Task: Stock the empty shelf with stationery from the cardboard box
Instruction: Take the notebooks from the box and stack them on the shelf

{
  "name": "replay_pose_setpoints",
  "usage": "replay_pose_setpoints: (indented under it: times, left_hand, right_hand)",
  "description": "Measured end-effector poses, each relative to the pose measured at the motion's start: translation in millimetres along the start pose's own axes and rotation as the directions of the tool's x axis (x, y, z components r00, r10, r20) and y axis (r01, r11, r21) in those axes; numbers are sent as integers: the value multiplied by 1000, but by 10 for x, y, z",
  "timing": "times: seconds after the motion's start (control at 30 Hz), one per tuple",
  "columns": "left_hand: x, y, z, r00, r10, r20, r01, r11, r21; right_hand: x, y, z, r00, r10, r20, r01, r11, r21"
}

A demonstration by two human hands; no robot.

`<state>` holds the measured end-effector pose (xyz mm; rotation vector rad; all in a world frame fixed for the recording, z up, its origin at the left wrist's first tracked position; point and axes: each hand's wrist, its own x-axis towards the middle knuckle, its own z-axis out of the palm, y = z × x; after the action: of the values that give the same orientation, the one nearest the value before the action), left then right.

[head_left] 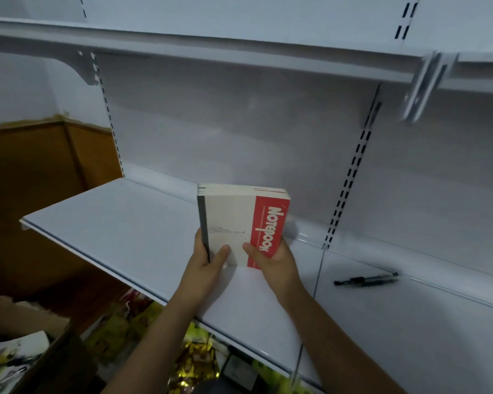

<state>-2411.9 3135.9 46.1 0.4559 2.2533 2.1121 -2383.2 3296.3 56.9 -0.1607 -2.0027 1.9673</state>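
Observation:
A stack of white and red notebooks point(234, 220) stands upright on the white shelf point(120, 223), near its back wall. My left hand point(209, 260) grips the stack's lower left edge, thumb on the front cover. My right hand point(271, 260) grips the lower right side, thumb on the red band that reads "Notebook". The cardboard box point(26, 348) sits at the lower left with paper goods inside.
Two black pens point(366, 280) lie on the neighbouring shelf panel to the right. An upper shelf point(211, 52) overhangs the working shelf. Yellow and gold packets point(143, 325) lie below the shelf. A brown wall panel point(40, 180) stands at the left.

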Motion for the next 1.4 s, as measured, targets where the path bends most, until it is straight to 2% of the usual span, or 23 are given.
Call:
replay_pose_setpoints:
  times: [0.13, 0.33, 0.43, 0.5, 0.6, 0.73, 0.83, 0.9, 0.97, 1.0, 1.03, 1.13, 1.27, 1.4]
  left_hand:
    - [16, -60, 23, 1000, 21, 1, -21, 997, 77]
    - [-22, 21, 17, 999, 23, -35, -19, 995, 99]
    - [-212, 183, 106, 998, 42, -39, -39, 996, 83]
    - [-408, 366, 265, 999, 33, 17, -34, 997, 69]
    - [-686, 707, 671, 989, 25, 145, -34, 998, 58]
    - [-905, 1032, 1447, 959, 38, 280, -81, 987, 142]
    - [-1089, 1186, 2079, 872, 41, 488, -163, 964, 210]
    - [-1254, 1256, 2460, 750, 44, 660, -253, 941, 225]
    - [-1433, 1305, 2825, 598, 66, 799, -358, 914, 192]
    - [-1512, 1323, 3009, 539, 74, 839, -386, 907, 168]
    - [-1602, 1344, 3185, 507, 74, 859, -402, 901, 160]
    - [-1902, 1427, 3732, 526, 61, 848, -383, 907, 173]
    - [-2232, 1390, 4443, 532, 50, 845, -347, 923, 164]
    - [-2488, 1427, 5011, 580, 52, 813, -263, 957, 127]
  right_hand:
    - [27, -18, -29, 1000, 4, -10, -4, 1000, -6]
    - [52, -65, -22, 999, 43, 27, -43, 999, -22]
    - [-107, -218, -223, 998, 61, 33, -61, 998, -18]
    - [-275, -380, -479, 996, 91, 19, -92, 995, 29]
    - [-560, -688, -1031, 995, 71, -69, -69, 997, 36]
    - [-996, -933, -1851, 959, 28, -283, -55, 995, -87]
    - [-1361, -966, -2497, 891, 63, -449, -138, 981, -137]
    - [-1639, -1008, -2925, 842, 89, -533, -208, 964, -168]
    - [-1921, -1073, -3355, 805, 91, -587, -269, 937, -224]
    - [-2051, -1116, -3560, 793, 92, -603, -298, 921, -252]
    - [-2172, -1164, -3759, 784, 98, -613, -332, 900, -281]
    - [-2510, -1309, -4313, 756, 108, -645, -435, 820, -372]
    - [-2880, -1401, -4934, 703, 33, -711, -465, 777, -424]
    - [-3045, -1504, -5500, 684, 30, -729, -507, 738, -445]
